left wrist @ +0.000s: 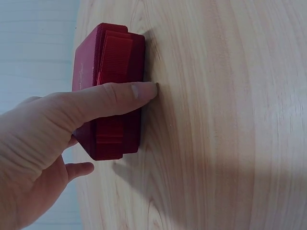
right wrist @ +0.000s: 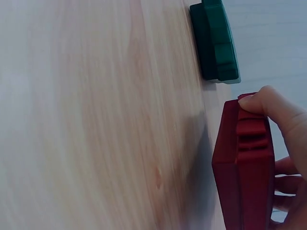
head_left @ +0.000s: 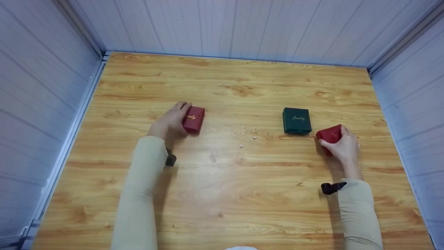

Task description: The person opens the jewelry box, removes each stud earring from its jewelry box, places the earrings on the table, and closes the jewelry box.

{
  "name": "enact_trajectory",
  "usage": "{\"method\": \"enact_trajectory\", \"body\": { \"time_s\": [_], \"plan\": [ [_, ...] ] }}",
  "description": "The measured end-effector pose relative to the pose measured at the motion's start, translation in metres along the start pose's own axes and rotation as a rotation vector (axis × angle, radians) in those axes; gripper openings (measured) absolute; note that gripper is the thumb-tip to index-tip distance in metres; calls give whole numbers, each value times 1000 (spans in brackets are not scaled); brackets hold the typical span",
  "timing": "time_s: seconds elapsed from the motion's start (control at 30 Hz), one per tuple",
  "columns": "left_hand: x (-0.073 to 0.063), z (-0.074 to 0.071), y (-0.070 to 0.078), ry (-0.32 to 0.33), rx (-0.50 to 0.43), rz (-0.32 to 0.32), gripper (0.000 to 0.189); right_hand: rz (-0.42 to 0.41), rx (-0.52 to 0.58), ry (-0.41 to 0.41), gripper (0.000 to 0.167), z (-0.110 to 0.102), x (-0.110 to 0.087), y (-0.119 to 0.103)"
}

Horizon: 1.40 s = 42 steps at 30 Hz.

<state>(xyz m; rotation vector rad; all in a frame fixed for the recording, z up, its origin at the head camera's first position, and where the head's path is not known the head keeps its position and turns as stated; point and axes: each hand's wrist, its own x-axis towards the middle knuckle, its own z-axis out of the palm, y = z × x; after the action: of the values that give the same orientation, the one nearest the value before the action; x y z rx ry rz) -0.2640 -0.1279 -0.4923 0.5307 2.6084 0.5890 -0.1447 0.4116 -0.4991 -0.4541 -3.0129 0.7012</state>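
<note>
my left hand [head_left: 169,121] grips one red box [head_left: 195,118], right hand [head_left: 347,146] a tilted red box [head_left: 330,134]; likely positioning, i should level it.

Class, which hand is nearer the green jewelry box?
Right hand: just right of the green jewelry box, gripping a red box. Left hand: far to its left, gripping another red box.

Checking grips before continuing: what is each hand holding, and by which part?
Left hand: the left red box, thumb across its ribboned side. Right hand: the right red box, thumb on its ribboned side, fingers opposite.
</note>
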Motion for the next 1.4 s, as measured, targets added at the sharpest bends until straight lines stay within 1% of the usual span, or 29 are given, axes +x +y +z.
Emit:
{"method": "enact_trajectory", "body": {
  "time_s": [0.17,0.3,0.43,0.6,0.7,0.93,1.13,1.4],
  "plan": [
    [-1,0,0,-2,-8,-5,108,35,26,-10,94,4,8,1],
    [0,0,-1,-7,-24,5,108,57,18,-12,92,4,15,3],
    [0,0,-3,1,-18,23,107,88,9,-21,91,4,20,3],
    [0,3,-8,48,27,88,105,133,-12,-26,95,4,22,2],
    [-1,7,-11,76,44,105,105,145,-20,-36,96,5,22,2],
    [-5,12,-15,124,27,101,104,157,-34,-54,100,7,22,2],
    [-8,17,-17,175,11,110,103,163,-47,-48,102,10,20,2],
    [-13,22,-17,242,-6,94,102,171,-41,-43,106,12,17,0]
  ]
}}
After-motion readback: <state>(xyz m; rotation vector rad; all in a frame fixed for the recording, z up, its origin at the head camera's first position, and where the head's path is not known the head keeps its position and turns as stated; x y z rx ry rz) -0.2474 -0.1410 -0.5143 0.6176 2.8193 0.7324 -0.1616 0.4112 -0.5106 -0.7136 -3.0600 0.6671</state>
